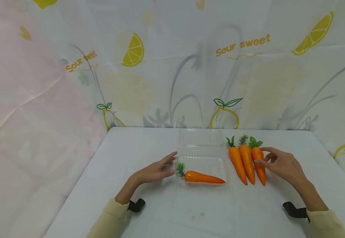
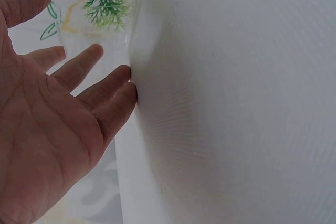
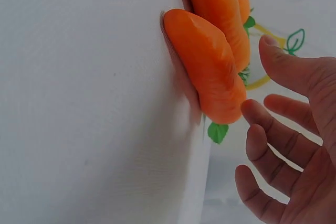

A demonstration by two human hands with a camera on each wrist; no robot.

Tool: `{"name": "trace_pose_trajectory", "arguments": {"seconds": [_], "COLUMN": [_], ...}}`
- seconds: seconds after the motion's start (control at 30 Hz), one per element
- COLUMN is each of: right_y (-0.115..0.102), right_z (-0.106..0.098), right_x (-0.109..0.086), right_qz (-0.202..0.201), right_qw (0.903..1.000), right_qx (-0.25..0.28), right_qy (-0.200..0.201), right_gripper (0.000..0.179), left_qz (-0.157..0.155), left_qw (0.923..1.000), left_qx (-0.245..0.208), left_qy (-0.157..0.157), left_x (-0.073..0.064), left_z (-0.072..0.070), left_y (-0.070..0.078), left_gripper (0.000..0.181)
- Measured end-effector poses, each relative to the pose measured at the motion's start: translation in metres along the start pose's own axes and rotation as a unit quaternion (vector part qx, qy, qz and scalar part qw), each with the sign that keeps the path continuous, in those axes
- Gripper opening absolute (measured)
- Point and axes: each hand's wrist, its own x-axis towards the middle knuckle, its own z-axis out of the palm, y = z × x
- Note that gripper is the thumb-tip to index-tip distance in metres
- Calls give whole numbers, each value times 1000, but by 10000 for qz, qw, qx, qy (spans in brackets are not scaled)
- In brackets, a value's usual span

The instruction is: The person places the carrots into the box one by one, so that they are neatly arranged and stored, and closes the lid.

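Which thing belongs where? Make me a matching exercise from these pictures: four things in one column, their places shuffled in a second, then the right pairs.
Things
1. Left hand
2. Right hand
3. Lone carrot
4. Three carrots

Places
A. Lying inside the clear container
B. With its fingers at the carrot farthest right
C. Side by side on the white table, right of the container
D. Near the container's left side

Right pairs: 1-D, 2-B, 3-A, 4-C
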Motion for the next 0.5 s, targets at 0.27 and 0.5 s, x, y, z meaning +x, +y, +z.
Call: {"name": "trace_pose_trajectory", "arguments": {"seconds": [0.27, 0.5], "right_y": [2, 4], "right_z": [-1, -1], "right_x": [0, 0], "right_qz": [231, 410], "right_qw": [9991, 9975], "right_qx": [6, -36], "right_qy": [-358, -571], "right_gripper": [65, 70], "left_qz": [-1, 10], "left_qw": [10000, 10000], "left_qx": [-5, -35], "left_qy": [6, 8], "left_x": [0, 0], "left_z": [0, 0], "left_y": [0, 0], "left_gripper": [76, 75]}}
